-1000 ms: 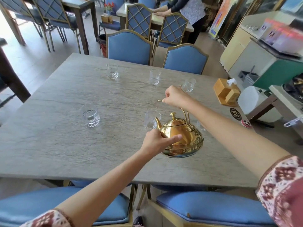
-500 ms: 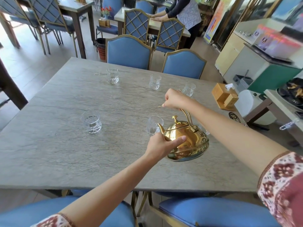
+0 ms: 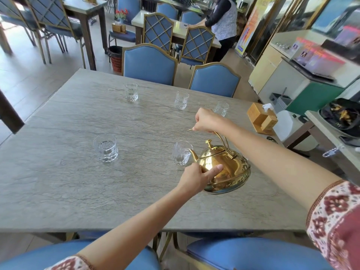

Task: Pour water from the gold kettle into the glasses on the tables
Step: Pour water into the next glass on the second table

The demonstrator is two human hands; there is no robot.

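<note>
The gold kettle [image 3: 227, 168] hangs tilted over the grey table [image 3: 58, 182], its spout at the rim of a near glass [image 3: 181, 152]. My right hand [image 3: 206, 120] is closed on the kettle's raised handle. My left hand [image 3: 194, 178] presses against the kettle's side, thumb stretched across the body. Another glass [image 3: 105, 148] with some water stands to the left. Three more glasses stand along the far side: one at the left [image 3: 131, 92], one in the middle [image 3: 181, 100], one [image 3: 221, 108] partly behind my right hand.
A wooden tissue box [image 3: 262, 118] sits at the table's right edge. Two blue chairs [image 3: 149, 64] stand at the far side, two more seats [image 3: 253, 254] below me. A person [image 3: 224, 22] leans on a table behind. A counter [image 3: 311, 75] lies to the right.
The kettle and both hands keep their hold and stay almost in place by the near glass, its lid now slightly lifted. My head has tipped up a little, shifting the scene downward.
</note>
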